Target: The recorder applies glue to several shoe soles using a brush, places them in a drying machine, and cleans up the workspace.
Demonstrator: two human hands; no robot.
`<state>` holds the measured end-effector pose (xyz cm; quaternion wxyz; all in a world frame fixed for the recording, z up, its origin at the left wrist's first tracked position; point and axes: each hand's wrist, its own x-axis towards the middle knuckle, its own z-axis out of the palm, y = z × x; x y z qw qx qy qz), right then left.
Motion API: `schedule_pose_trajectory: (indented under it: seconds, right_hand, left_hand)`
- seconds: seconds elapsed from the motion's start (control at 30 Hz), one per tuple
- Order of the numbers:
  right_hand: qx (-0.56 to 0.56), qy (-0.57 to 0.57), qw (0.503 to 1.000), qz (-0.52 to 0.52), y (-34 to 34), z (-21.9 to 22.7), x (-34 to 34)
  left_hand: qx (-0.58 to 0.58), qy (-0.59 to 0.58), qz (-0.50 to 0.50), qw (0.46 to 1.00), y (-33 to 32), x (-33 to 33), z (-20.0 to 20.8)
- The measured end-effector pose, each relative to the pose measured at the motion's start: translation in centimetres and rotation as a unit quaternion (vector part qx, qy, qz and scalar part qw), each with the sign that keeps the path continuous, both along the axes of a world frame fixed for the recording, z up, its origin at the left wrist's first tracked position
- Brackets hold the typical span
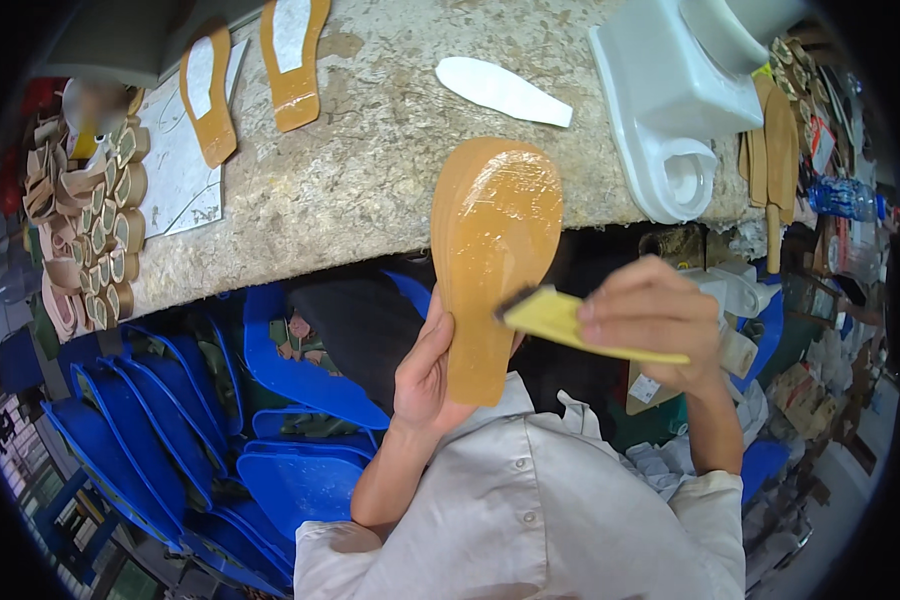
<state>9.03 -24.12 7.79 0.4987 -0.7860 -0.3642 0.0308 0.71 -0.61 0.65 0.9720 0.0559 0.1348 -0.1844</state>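
My left hand (pixel 425 370) is closed round the narrow end of a stack of tan shoe insoles (pixel 495 260), held up at the bench's near edge. The top insole has a wet, glossy sheen at its wide end. In my right hand (pixel 660 325) is a flat yellow brush (pixel 560 318), gripped by its handle. Its dark bristles are at the middle of the top insole; whether they touch cannot be made out. Two tan insoles with white pads, one on the left (pixel 210 120) and one beside it (pixel 295 95), lie on the bench, along with a loose white pad (pixel 500 90).
The stained workbench (pixel 370 170) runs across in front of me. A pale grey machine or holder (pixel 660 110) stands on it at right, near more tan insoles (pixel 778 150). Shoe parts (pixel 105 220) are piled at left. Several blue bins (pixel 140 440) stand below.
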Motion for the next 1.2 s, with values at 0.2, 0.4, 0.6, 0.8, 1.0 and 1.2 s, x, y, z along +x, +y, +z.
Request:
schedule_pose_trajectory:
  seconds: [0.2,0.4,0.6,0.8,1.0,1.2]
  right_hand:
    - [-0.061,-0.03,0.998,-0.001,-0.8,-1.1,-0.9]
    - [-0.078,-0.11,0.989,-0.062,0.2,-0.8,0.3]
    - [-0.093,-0.071,0.991,-0.062,-1.8,-1.2,-2.0]
    - [0.012,0.236,0.927,-0.292,0.0,-0.7,-1.3]
    - [0.063,0.27,0.921,-0.275,-0.2,0.0,-1.2]
    - [-0.049,-0.127,0.978,-0.161,2.4,0.2,2.0]
  left_hand:
    - [0.049,0.017,0.002,0.999,-0.1,-0.1,-0.5]
    - [0.076,0.027,0.009,0.997,-0.1,0.0,0.2]
    - [0.096,-0.038,-0.021,0.994,0.3,-0.3,-1.6]
    - [0.104,-0.019,0.004,0.994,0.3,-0.1,-0.9]
    - [0.109,-0.036,-0.006,0.993,0.3,-0.3,-1.5]
    - [0.11,-0.031,-0.006,0.993,0.2,-0.5,-1.8]
